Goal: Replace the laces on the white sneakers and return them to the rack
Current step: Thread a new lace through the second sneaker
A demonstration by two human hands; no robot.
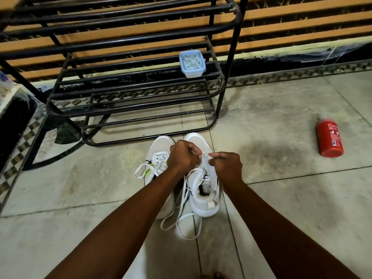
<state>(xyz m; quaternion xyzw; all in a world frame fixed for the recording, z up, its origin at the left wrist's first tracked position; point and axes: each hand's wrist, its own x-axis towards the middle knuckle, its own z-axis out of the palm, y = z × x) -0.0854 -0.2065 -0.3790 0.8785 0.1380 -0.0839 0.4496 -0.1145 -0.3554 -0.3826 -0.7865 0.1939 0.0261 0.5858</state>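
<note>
Left hand (184, 156) and right hand (226, 165) pinch the white lace (207, 156) over one white sneaker (203, 206) on the floor near the rack (120, 40). Lace could slip out, or skip a hole.

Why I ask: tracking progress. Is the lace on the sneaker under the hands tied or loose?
Loose: the lace trails from the sneaker in loops over the floor, while the left hand and right hand pinch it.
</note>
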